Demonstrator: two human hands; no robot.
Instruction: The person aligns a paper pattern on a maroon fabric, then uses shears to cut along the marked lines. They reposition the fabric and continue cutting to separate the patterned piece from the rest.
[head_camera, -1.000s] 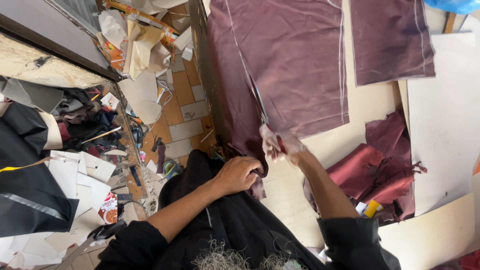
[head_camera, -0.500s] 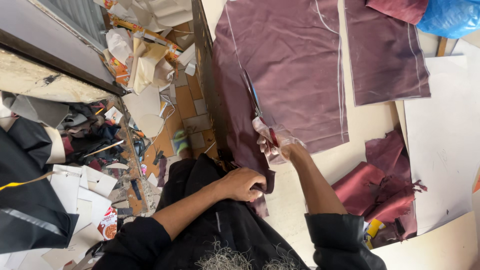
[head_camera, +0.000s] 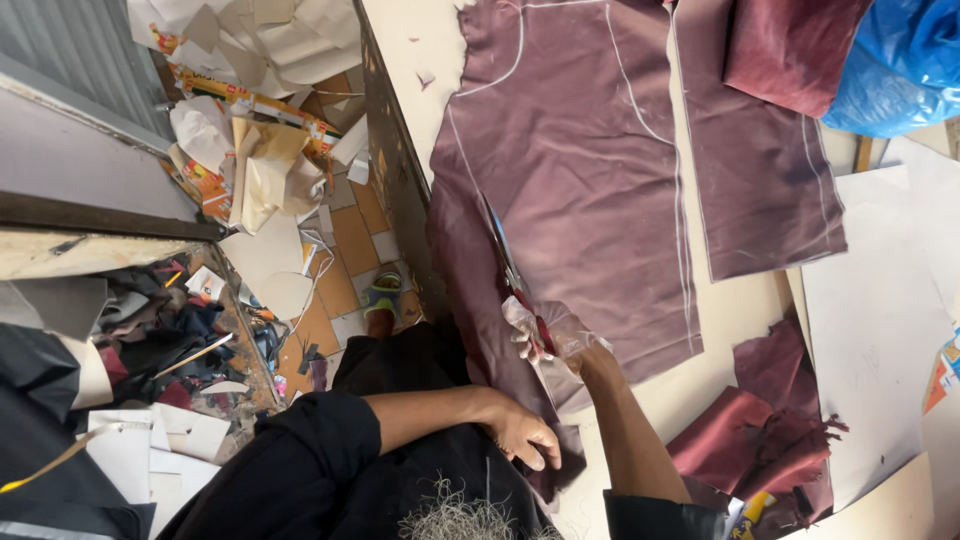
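Note:
A large maroon fabric piece (head_camera: 580, 190) with white chalk lines lies on the pale table (head_camera: 420, 40). My right hand (head_camera: 552, 338), wrapped in thin clear plastic, grips red-handled scissors (head_camera: 512, 280). Their blades point away from me into the cloth, near a chalk line close to the table's left edge. My left hand (head_camera: 525, 435) lies nearer my body and pinches the cloth's dark edge strip (head_camera: 470, 290), which hangs over the table edge.
A second maroon panel (head_camera: 760, 190) lies to the right, with a blue plastic bag (head_camera: 900, 60) beyond it. Crumpled maroon offcuts (head_camera: 770, 430) and white paper sheets (head_camera: 870, 330) are at lower right. Paper scraps and cardboard (head_camera: 260, 160) litter the tiled floor at left.
The scissors and my right hand have moved a little farther along the cloth. My left hand stays on the hanging edge. The camera has shifted, showing more of the table's far side.

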